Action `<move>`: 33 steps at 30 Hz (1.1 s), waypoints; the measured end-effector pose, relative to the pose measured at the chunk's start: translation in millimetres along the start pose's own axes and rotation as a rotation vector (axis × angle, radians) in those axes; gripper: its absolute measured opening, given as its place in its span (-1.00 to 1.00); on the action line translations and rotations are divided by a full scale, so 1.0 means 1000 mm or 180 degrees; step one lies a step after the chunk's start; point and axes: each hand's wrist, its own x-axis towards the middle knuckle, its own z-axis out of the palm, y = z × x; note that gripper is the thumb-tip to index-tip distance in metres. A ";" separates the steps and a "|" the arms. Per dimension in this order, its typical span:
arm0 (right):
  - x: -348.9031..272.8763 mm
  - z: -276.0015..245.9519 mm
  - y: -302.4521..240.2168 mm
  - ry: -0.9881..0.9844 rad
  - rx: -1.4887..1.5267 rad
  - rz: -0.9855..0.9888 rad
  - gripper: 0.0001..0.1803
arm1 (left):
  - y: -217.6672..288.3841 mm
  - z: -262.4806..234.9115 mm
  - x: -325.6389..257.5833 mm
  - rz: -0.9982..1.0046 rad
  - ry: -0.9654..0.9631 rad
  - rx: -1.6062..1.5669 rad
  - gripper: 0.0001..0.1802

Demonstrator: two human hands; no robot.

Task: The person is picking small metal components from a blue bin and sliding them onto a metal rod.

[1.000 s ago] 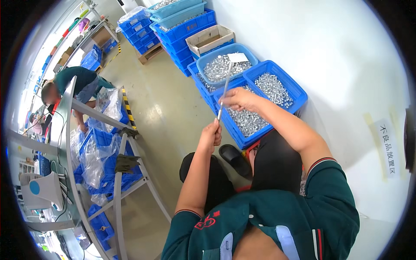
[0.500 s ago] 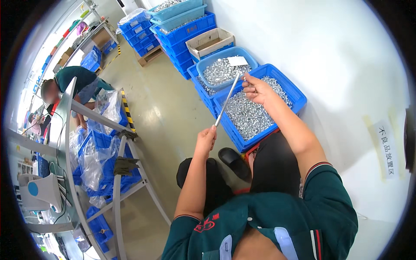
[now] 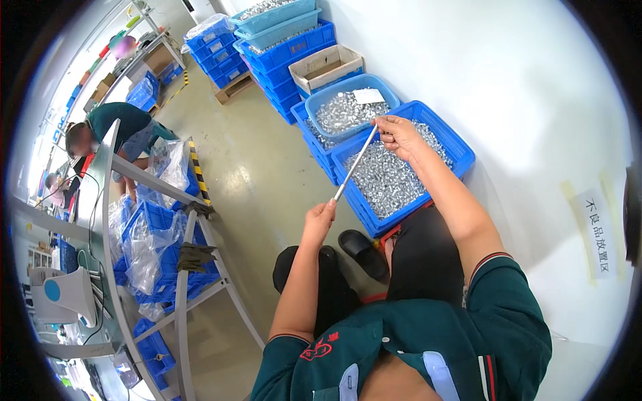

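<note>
A thin silver metal rod (image 3: 356,162) slants up and to the right over the edge of a blue crate. My left hand (image 3: 320,219) is closed around its lower end. At the rod's upper tip, my right hand (image 3: 399,136) is pinched, its fingertips meeting the tip. Whatever lies between those fingers is too small to make out. Beneath the right hand, many small shiny metal parts (image 3: 386,179) fill the blue crate (image 3: 461,155). Just beyond it, a lighter blue basin (image 3: 390,90) holds more metal parts, with a white card (image 3: 368,96) on top.
Behind the basin stand an open cardboard box (image 3: 326,65) and stacked blue crates (image 3: 277,70). On the left, a grey-framed table (image 3: 107,220) bears a scale-like device (image 3: 70,295). Another person (image 3: 120,127) bends beside crates with plastic bags (image 3: 157,230). A white wall closes the right side.
My right hand's fingertips have come to the rod's upper tip, where a small gap showed before. The rod and my left hand have shifted slightly.
</note>
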 end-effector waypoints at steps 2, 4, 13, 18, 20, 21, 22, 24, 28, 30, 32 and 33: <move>-0.003 0.006 0.002 0.0004 -0.0542 0.0109 -0.79 | 0.000 0.002 0.001 0.0015 0.0027 0.0028 -0.56; -0.007 0.023 0.015 -0.0150 -0.0947 0.0380 -0.77 | 0.000 0.003 0.004 -0.0097 0.0040 -0.0135 -0.57; 0.010 0.003 0.043 -0.0262 0.0507 0.2122 -0.79 | 0.010 0.006 0.010 -0.0492 -0.0099 -0.0834 -0.56; 0.021 -0.025 0.058 0.0453 0.0575 0.1699 -0.75 | 0.008 0.000 0.008 -0.0488 -0.0134 -0.0877 -0.57; 0.025 -0.036 0.054 0.0423 0.0570 0.1856 -0.73 | 0.010 0.002 0.008 -0.0480 -0.0119 -0.0900 -0.57; 0.027 -0.041 0.052 0.0470 0.0643 0.1721 -0.74 | 0.011 0.003 0.008 -0.0464 -0.0123 -0.0910 -0.57; 0.026 -0.037 0.051 0.0499 0.0718 0.1612 -0.75 | 0.010 0.002 0.006 -0.0461 -0.0098 -0.0920 -0.57; 0.023 -0.030 0.051 0.0609 0.0501 0.1486 -0.78 | 0.008 -0.001 0.005 -0.0459 -0.0053 -0.0881 -0.57; 0.021 -0.034 0.043 0.0026 0.0798 0.1624 -0.83 | 0.007 0.000 0.006 -0.0441 0.0032 -0.0714 -0.57; 0.020 -0.032 0.042 0.0043 0.0748 0.1283 -0.85 | 0.008 0.000 0.006 -0.0419 0.0009 -0.0629 -0.58; 0.019 -0.035 0.038 0.0028 0.0789 0.1258 -0.85 | 0.009 0.000 0.005 -0.0386 -0.0008 -0.0554 -0.58; 0.019 -0.036 0.035 0.0012 0.0830 0.1241 -0.85 | 0.008 0.000 0.004 -0.0362 0.0021 -0.0449 -0.58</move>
